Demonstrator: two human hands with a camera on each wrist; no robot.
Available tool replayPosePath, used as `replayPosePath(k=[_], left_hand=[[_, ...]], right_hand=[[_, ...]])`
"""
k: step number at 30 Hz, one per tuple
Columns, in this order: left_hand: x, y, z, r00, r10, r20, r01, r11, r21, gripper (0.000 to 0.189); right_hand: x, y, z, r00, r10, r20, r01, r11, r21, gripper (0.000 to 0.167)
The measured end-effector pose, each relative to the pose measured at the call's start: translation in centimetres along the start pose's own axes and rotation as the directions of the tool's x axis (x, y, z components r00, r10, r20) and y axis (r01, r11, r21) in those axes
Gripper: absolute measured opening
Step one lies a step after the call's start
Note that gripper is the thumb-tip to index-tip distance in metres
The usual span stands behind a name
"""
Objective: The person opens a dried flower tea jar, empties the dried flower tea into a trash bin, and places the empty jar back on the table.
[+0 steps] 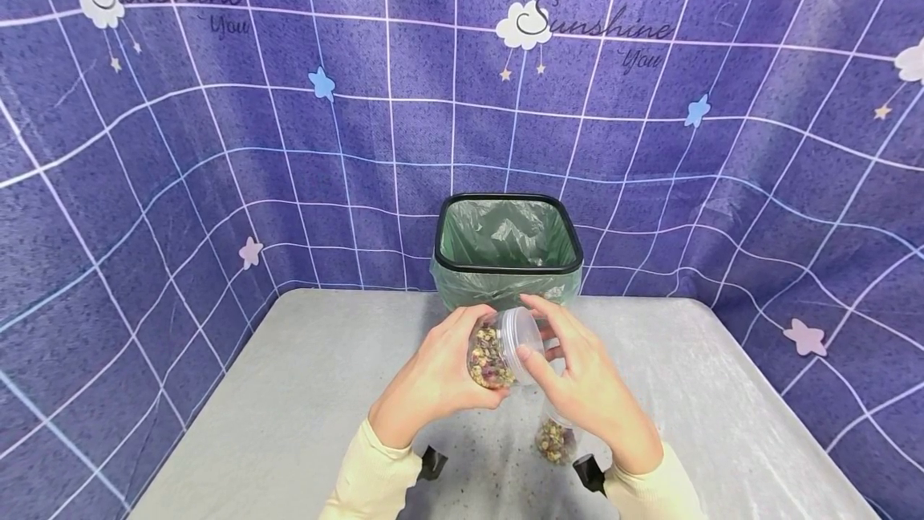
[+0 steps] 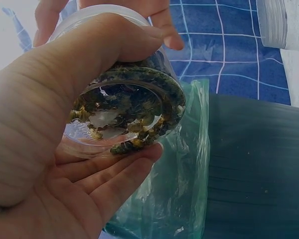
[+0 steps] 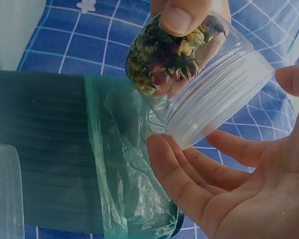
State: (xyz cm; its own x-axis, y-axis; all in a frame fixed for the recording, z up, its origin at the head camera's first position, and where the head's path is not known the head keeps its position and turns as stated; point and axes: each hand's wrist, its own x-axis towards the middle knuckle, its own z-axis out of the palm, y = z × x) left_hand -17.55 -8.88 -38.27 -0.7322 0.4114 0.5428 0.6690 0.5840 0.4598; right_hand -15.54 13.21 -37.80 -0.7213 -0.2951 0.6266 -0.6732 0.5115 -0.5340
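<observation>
My left hand (image 1: 436, 367) grips a clear round jar (image 1: 485, 355) by its body, tilted on its side over the table. Dried flower buds, yellow-green and dark red, show through the jar wall (image 3: 159, 64). In the left wrist view the jar's base (image 2: 114, 119) faces the camera. A translucent ribbed lid (image 1: 525, 335) covers the jar's mouth, pointing right. My right hand (image 1: 588, 379) holds this lid at its rim, thumb on one side and fingertips (image 3: 162, 149) on the other.
A second clear jar (image 1: 554, 441) with dried flowers stands on the grey table (image 1: 289, 408), partly behind the right hand. At the back is a bin (image 1: 508, 270) with a black rim and green liner. Small crumbs dot the table's front. A blue-purple checked cloth (image 1: 361, 127) hangs behind.
</observation>
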Motion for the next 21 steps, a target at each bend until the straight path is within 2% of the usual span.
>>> replayPosePath(k=[12, 21], left_hand=[[-0.05, -0.02, 0.01, 1.0, 0.002, -0.001, -0.002, 1.0, 0.009, 0.096], [-0.06, 0.02, -0.03, 1.0, -0.012, 0.003, 0.012, 1.0, -0.006, 0.095]], right_hand=[[-0.05, -0.27, 0.03, 0.993, 0.114, 0.013, -0.113, 0.992, -0.061, 0.048], [-0.09, -0.37, -0.05, 0.988, 0.153, 0.023, -0.151, 0.986, -0.069, 0.046]])
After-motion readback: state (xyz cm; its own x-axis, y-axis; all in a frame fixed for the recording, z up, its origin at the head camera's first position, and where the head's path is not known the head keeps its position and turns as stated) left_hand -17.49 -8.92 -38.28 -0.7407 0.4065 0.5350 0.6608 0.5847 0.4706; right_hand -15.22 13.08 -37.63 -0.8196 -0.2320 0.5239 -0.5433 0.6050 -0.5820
